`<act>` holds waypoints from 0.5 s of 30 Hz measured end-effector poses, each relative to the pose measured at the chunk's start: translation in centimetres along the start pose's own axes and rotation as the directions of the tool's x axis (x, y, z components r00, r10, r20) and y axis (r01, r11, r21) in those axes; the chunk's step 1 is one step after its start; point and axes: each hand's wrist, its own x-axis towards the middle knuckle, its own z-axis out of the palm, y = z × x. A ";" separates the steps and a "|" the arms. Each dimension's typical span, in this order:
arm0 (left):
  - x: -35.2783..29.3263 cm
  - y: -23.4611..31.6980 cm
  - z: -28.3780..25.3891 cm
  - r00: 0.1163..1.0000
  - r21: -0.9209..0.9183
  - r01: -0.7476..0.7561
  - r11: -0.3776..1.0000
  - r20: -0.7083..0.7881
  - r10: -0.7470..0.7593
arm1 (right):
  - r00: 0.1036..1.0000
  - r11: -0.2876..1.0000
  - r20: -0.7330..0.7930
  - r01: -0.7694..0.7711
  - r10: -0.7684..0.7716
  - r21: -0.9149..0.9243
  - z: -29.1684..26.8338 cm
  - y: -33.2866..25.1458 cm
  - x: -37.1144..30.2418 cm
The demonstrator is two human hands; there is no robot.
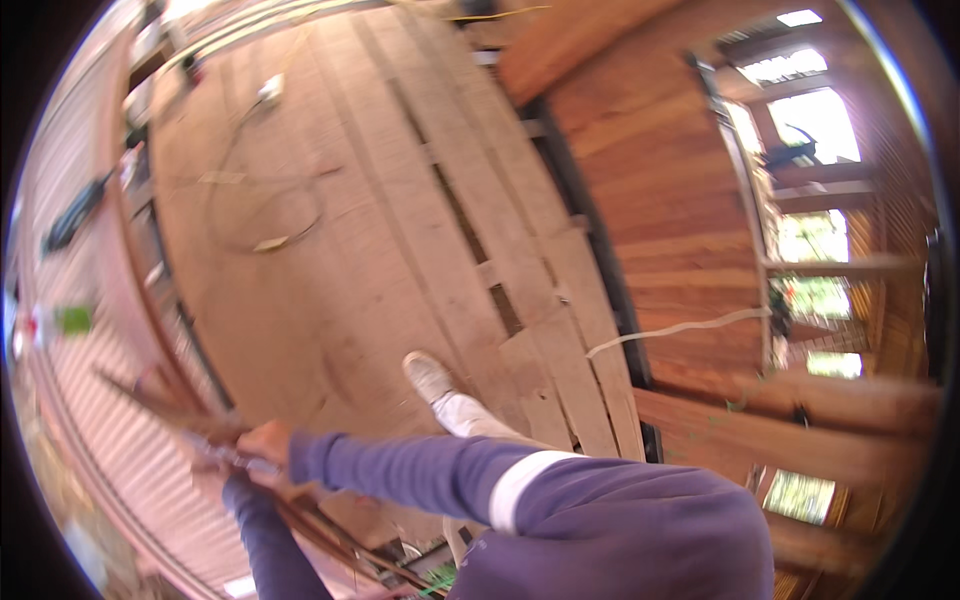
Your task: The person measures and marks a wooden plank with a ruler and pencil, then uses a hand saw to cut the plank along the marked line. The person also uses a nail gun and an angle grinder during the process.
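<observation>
At the lower left, beside the wooden rail, my two hands are close together and smeared by motion. My right hand [266, 442] is closed, its fingers around one end of a shiny, narrow metal tool [232, 457] whose kind I cannot make out. My left hand [210, 482] is just below, closed under that tool; what it grips is hidden. A thin, dark wooden strip [145, 400] runs from the hands toward the upper left, over corrugated sheeting. I cannot tell which hand bears the strip.
Underfoot is a plank floor [330, 280] with gaps between boards. A cable [322, 205] with a white connector [270, 90] lies on it. Past the rail [150, 290], corrugated sheeting [110, 350] carries a dark power tool [75, 215] and a green-labelled bottle [72, 320]. A wooden panel [660, 200] stands right.
</observation>
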 end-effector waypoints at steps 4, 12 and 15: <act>-1.3 3.5 -4.4 0.963 -0.040 0.046 0.998 0.268 -0.034 | 0.997 0.997 -0.025 0.078 -0.078 -0.005 -1.1 -0.7 -0.7; -4.1 4.0 -3.3 0.994 -0.155 0.070 0.985 -0.076 -0.083 | 0.990 0.981 0.021 -0.137 0.142 -0.138 -6.6 -4.8 -9.1; -4.1 4.9 -3.0 0.984 -0.115 0.034 0.993 -0.168 -0.053 | 0.999 0.985 0.013 -0.035 0.038 -0.169 -7.2 -3.4 -8.1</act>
